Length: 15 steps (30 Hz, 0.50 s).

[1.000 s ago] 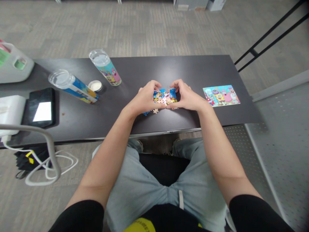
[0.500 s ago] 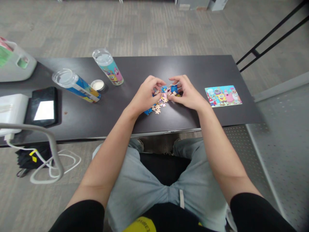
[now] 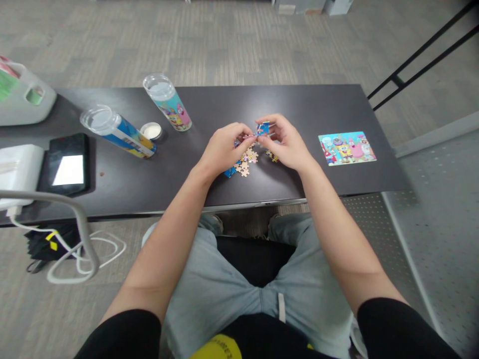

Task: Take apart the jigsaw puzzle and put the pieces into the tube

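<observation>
Tabletop [image 3: 299, 102]: two hands [image 3: 224, 148] [image 3: 287, 143], many puzzle pieces [image 3: 244, 171]

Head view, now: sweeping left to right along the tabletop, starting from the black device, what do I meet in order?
Black device → blue canister → turquoise canister → left hand → right hand → cartoon picture card.

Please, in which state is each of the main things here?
Left hand: pinching a pinkish piece.
Right hand: holding a blue piece.
Puzzle pieces: lying mostly loose.
Picture card: flat, picture up.
Blue tube: upright.
Turquoise tube: upright.
Black device: flat; lit or reflecting, unclear.
White cable: plugged into white box.
</observation>
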Available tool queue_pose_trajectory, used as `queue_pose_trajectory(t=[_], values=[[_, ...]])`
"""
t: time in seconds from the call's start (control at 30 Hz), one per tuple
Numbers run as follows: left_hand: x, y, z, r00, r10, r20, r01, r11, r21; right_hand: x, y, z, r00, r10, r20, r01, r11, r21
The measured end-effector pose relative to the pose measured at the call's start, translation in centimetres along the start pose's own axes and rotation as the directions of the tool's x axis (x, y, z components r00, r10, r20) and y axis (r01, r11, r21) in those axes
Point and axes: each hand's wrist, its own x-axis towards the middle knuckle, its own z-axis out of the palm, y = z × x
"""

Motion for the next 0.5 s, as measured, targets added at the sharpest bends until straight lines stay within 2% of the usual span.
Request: queue_pose_trajectory(t=[0.17, 0.5], values=[[-0.05, 0.37, -0.04, 0.999, 0.002, -0.037, -0.006, 0.994, -0.112, 0.28, -0.28, -0.01, 0.997, 0.063, -0.036, -0.061, 0.997, 0.053], [-0.05, -0.24, -0.38, 0.996, -0.067, -0.066, 0.058, 0.989, -0.136, 0.54, -0.91, 0.04, 0.992, 0.081, -0.101, -0.065, 0.987, 0.149]])
